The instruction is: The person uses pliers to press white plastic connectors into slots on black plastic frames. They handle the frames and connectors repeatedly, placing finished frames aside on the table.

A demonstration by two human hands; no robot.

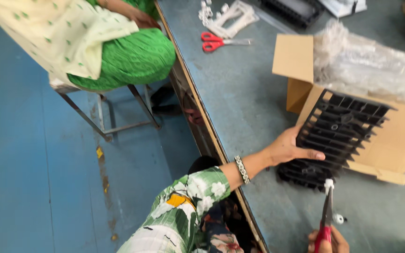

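Note:
My left hand grips the near edge of a black ribbed plastic part that lies on the blue-grey table, partly over a flap of the cardboard box. At the bottom edge, my right hand holds red-handled cutters. Their tip points up and touches a small white piece at the part's near corner. A bracelet sits on my left wrist, and my sleeve is green and floral.
Clear plastic wrapping fills the open box. Red scissors and white plastic frames lie further up the table. Another person in green and cream clothing sits on a metal stool at the top left. The blue floor is to the left.

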